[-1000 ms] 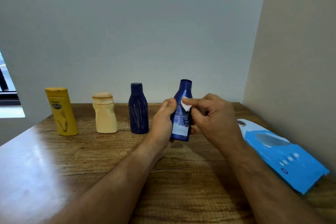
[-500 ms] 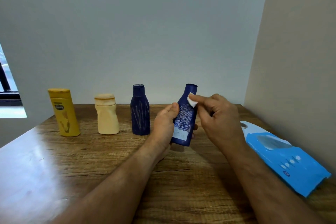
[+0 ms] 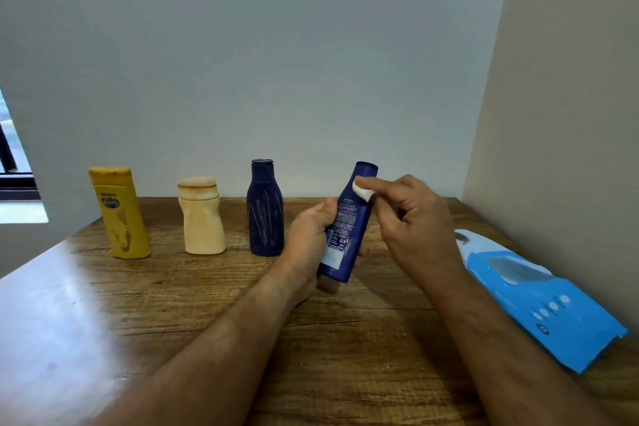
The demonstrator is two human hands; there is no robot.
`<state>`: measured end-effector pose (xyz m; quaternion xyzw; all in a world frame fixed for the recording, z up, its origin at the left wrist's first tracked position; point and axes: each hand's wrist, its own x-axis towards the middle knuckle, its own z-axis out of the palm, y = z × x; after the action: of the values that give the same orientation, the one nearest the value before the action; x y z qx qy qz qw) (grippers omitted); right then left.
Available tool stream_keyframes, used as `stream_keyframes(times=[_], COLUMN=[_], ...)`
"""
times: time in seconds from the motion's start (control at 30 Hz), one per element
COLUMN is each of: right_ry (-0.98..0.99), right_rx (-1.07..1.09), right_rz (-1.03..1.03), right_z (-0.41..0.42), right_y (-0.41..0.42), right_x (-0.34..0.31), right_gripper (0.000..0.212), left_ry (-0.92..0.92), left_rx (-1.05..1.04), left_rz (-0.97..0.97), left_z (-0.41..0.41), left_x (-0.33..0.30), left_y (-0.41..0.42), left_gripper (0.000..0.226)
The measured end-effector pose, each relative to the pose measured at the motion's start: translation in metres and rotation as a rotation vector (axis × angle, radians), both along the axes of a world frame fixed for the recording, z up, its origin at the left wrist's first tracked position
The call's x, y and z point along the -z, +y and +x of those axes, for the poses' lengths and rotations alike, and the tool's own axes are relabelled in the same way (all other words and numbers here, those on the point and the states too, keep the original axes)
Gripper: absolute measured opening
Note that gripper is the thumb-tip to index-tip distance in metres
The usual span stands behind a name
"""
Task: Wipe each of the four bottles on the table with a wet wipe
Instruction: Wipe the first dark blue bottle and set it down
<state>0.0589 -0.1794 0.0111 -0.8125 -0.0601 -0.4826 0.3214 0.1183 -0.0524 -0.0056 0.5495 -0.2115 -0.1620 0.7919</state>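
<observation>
1. Right hand [image 3: 413,221]: fingers curled, index tip pinning a small folded white wipe [image 3: 362,191] against the neck of the blue bottle [image 3: 347,228], just under its cap. Only a little of the wipe shows past the fingertip.
2. Left hand [image 3: 311,239]: wrapped round the lower body of the same bottle, thumb on the near side. The bottle is lifted off the table [image 3: 345,356] and tilted, cap leaning away to the right.
3. Held bottle: dark blue, glossy, white printed label facing the camera. No smears visible on the side shown; the far side is hidden.
4. Just left of the left hand: navy bottle [image 3: 265,209], upright, with pale streaks down its front. Judged not yet wiped.
5. Further left: cream bottle [image 3: 202,218], upright, dented body, brownish soiling at the cap.
6. Furthest left: yellow bottle [image 3: 119,213], upright, a dark smudge on its lower front.
7. To the right of the right hand, well apart: blue wipe pack [image 3: 560,304], lying flat by the wall.
8. Progress, as judged: the first bottle is in hand, wiping near the neck. Three marked bottles remain, so the task appears under a quarter done.
</observation>
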Motion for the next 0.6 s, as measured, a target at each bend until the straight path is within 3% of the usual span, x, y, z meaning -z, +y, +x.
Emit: stream_keyframes(times=[0.13, 0.33, 0.5, 0.6], right_ry=[0.012, 0.173, -0.003, -0.031], right_rx=[-0.022, -0.24, -0.01, 0.015], right_rz=[0.086, 0.11, 0.065, 0.095], right_z=[-0.0029, -0.0086, -0.003, -0.0027], right_y=[-0.0013, -0.0005, -0.0035, -0.0049], right_x=[-0.0014, -0.0018, -0.0023, -0.0022], right_gripper=[0.028, 0.025, 0.029, 0.032], left_ry=[0.002, 0.005, -0.031, -0.031], left_rx=[0.03, -0.016, 0.06, 0.103], left_rz=[0.009, -0.025, 0.03, 0.041], left_z=[-0.0046, -0.0025, -0.0006, -0.0026], left_x=[-0.0006, 0.0012, 0.0004, 0.0022], left_y=[-0.0002, -0.001, 0.003, 0.0016], left_gripper=[0.035, 0.036, 0.034, 0.034])
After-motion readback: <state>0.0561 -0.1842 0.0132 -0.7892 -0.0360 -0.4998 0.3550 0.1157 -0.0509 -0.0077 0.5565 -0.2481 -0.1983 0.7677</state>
